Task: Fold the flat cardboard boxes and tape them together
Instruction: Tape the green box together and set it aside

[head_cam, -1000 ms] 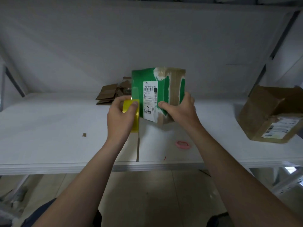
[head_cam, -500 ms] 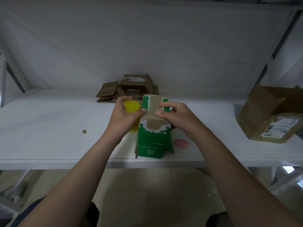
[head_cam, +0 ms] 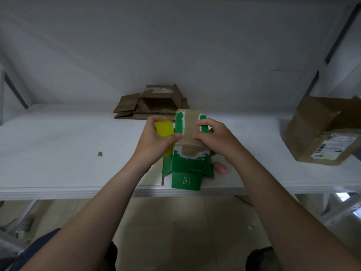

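Tipped down since before, the box [head_cam: 187,165] now stands on the desk [head_cam: 58,153]. My left hand [head_cam: 156,141] grips the tape [head_cam: 164,129], and my right hand [head_cam: 213,137] holds the flap [head_cam: 190,126]. I think the taping remains.

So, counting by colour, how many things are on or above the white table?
Green: 1, green box
Yellow: 1, yellow item in left hand
Brown: 3, flat cardboard pile, open brown box, small scrap
Pink: 1, pink object
Total: 6

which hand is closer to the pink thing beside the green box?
Right. The right hand grips the top of the green box, just beyond the pink thing. The left hand, holding a yellow tape roll, sits on the box's opposite side.
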{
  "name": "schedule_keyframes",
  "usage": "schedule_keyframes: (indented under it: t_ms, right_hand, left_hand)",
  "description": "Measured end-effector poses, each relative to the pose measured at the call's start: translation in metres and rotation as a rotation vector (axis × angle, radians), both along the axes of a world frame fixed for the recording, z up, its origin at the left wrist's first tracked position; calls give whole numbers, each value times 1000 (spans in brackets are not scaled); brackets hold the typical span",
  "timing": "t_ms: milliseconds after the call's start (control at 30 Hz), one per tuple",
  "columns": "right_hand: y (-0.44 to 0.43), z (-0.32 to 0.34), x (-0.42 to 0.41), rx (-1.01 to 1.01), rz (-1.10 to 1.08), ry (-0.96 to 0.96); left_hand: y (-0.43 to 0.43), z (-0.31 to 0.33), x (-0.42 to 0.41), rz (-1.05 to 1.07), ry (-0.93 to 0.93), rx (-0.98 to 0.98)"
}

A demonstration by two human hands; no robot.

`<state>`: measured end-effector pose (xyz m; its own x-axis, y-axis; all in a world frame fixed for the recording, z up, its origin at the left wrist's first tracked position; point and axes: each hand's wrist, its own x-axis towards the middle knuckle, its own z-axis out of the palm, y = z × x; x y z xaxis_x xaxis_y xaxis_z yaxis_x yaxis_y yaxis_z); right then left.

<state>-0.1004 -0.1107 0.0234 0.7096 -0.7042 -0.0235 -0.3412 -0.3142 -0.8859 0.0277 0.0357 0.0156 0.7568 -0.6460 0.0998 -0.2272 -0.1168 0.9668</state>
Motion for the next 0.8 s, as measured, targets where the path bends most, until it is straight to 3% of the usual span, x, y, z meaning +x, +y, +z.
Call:
schedule_keyframes:
  t_ms: [167, 367, 567, 700, 800]
  right_hand:
    - [-3, -11, -5, -1, 20, 74]
    - [-10, -15, -8, 56, 48, 68]
    - [-2, -7, -9, -27, 38, 59]
    - [4, 5, -10, -309, -81, 145]
    - [18, 29, -20, -284, -94, 11]
  left_hand:
    - [-9, -14, -1, -23, 73, 150]
    - [-15, -21, -3, 29, 67, 188]
    - [-5, -4, -7, 14, 97, 151]
    - [9, 25, -7, 97, 78, 40]
    - [23, 50, -16, 102, 45, -62]
